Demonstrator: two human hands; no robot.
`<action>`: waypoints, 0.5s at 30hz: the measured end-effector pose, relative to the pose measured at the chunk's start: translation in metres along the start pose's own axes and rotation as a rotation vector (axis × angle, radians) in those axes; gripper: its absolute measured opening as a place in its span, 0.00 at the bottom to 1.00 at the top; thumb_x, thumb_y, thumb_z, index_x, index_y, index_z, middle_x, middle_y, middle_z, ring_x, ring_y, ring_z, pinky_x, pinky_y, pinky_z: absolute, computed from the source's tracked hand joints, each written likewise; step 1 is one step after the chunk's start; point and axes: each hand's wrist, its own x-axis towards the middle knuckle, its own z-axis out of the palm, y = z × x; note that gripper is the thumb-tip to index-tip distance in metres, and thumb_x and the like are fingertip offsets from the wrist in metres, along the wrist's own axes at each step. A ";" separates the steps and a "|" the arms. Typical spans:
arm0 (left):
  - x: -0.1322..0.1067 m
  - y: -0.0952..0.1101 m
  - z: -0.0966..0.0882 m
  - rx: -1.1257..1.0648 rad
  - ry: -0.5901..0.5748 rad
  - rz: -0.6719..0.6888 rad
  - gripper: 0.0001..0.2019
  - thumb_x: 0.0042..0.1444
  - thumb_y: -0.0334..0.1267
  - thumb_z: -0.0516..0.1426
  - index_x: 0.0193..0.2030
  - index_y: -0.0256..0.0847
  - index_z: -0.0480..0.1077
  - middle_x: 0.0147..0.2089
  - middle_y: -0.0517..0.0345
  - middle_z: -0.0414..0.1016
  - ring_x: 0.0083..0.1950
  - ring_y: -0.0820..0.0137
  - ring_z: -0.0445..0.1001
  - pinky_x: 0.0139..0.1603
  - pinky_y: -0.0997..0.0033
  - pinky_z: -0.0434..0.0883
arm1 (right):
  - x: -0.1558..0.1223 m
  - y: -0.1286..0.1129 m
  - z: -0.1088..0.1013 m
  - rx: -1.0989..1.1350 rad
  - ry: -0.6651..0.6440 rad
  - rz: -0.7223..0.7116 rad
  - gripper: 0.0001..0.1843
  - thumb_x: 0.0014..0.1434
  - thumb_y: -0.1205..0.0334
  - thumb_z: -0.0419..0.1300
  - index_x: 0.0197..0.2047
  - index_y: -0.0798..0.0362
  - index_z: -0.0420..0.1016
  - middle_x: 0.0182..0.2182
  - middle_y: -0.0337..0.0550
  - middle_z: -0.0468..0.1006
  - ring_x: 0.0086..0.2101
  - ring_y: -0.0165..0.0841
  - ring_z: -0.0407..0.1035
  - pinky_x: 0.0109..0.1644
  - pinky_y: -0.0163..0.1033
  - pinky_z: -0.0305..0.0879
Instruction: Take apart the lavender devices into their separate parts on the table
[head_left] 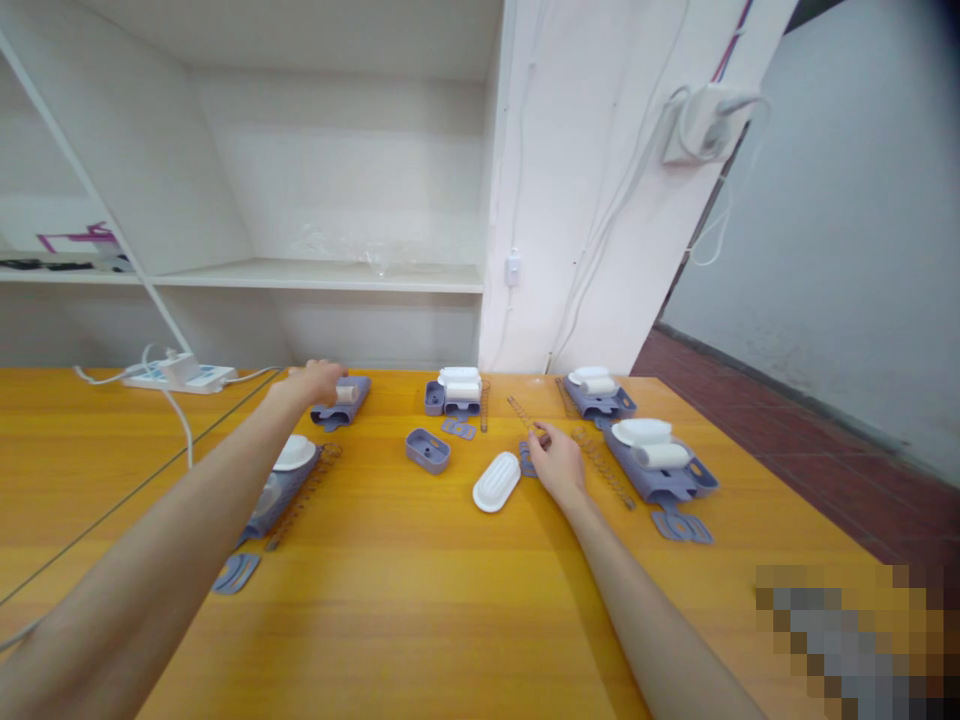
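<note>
My left hand [316, 382] reaches to the back left with its fingers curled down over a purple plastic housing [363, 391]. A small white cylinder [346, 394] shows beside the fingers; whatever they grip is hidden. At right of centre, my right hand [559, 462] is closed in a pinch at the near end of a thin coil spring [518, 408]. Flat purple pieces [526, 461] lie partly under that hand. To its left rest a ribbed white oval lid [496, 482] and an open purple oval cup [428, 451].
Purple housings with white parts stand at back centre [460, 392], back right [600, 394], right [660, 462] and left [283, 490], with springs and flat pieces nearby. A white power strip [180, 374] and cables lie at the back left. White shelving [315, 275] rises behind the table [420, 620].
</note>
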 end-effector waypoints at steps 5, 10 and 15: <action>-0.025 0.053 -0.005 0.067 -0.006 0.215 0.42 0.36 0.42 0.63 0.62 0.50 0.55 0.59 0.44 0.61 0.60 0.50 0.58 0.56 0.47 0.58 | 0.000 0.000 0.000 0.010 -0.006 -0.012 0.20 0.57 0.55 0.51 0.50 0.52 0.72 0.33 0.43 0.78 0.35 0.34 0.71 0.38 0.35 0.61; -0.075 0.127 0.006 -0.052 -0.084 0.583 0.37 0.40 0.59 0.60 0.58 0.51 0.60 0.58 0.49 0.62 0.58 0.54 0.61 0.56 0.54 0.59 | -0.001 0.000 0.000 0.013 0.001 -0.028 0.20 0.57 0.55 0.51 0.50 0.53 0.72 0.34 0.44 0.78 0.35 0.34 0.71 0.39 0.34 0.62; -0.124 0.182 0.018 -0.088 0.218 0.758 0.33 0.45 0.65 0.55 0.50 0.42 0.65 0.47 0.46 0.70 0.51 0.56 0.67 0.50 0.59 0.62 | 0.000 0.001 0.002 0.004 0.008 -0.031 0.20 0.57 0.55 0.51 0.49 0.53 0.73 0.33 0.43 0.79 0.35 0.34 0.72 0.39 0.34 0.62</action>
